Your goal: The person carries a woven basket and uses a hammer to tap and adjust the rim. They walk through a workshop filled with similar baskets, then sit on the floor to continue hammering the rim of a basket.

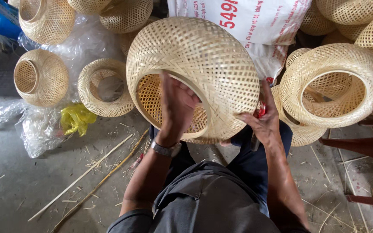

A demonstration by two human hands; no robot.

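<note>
Head-camera view: a round woven bamboo shade is held above the lap, its open mouth turned toward the person. The left hand is reached into the opening, fingers spread against the inner rim, with a wristwatch worn on that wrist. The right hand is pressed flat against the outer wall of the shade, and a red-handled tool is pinched under its thumb. More woven shades are piled around: one just to the right, another to the left on the concrete floor. Thin bamboo strips and a yellow plastic bag are scattered on that floor, and a white printed sack is seen behind.
</note>
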